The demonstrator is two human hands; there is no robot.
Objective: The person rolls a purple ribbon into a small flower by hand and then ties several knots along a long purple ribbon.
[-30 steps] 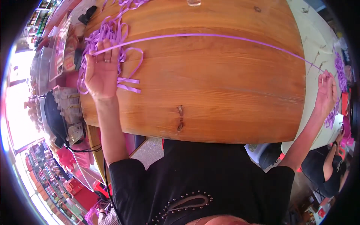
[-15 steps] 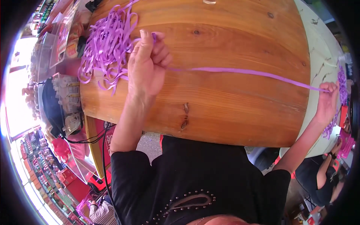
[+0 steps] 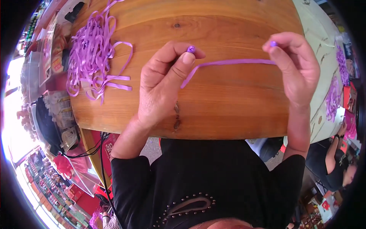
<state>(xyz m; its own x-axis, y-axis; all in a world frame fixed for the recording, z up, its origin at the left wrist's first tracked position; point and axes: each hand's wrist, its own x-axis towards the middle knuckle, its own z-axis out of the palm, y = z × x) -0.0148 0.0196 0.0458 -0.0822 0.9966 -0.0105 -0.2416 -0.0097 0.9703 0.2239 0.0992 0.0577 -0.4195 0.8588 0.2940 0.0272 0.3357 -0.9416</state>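
Over the wooden table, my left hand (image 3: 164, 78) is closed in a pinch, a small rolled bit of purple ribbon (image 3: 191, 49) showing between thumb and forefinger. To its right, my right hand (image 3: 300, 70) is also pinched, with a purple bit (image 3: 273, 44) at its fingertips. A flat length of purple ribbon (image 3: 236, 61) spans from the right hand toward the left one, where it bends downward beside the left thumb. Whether it joins the roll there, I cannot tell. A loose heap of purple ribbon (image 3: 89, 53) lies on the table's left side.
The wooden table (image 3: 228, 110) has a pale marbled surface (image 3: 324, 76) along its right. More purple ribbon (image 3: 333, 100) lies there, near a person in dark clothes (image 3: 324, 164). Clear containers (image 3: 63, 108) and black cables (image 3: 85, 152) are at the left edge.
My right hand has come in from the far right toward the middle, and the ribbon, stretched straight before, now bends near my left hand. My left hand has shifted right, away from the heap.
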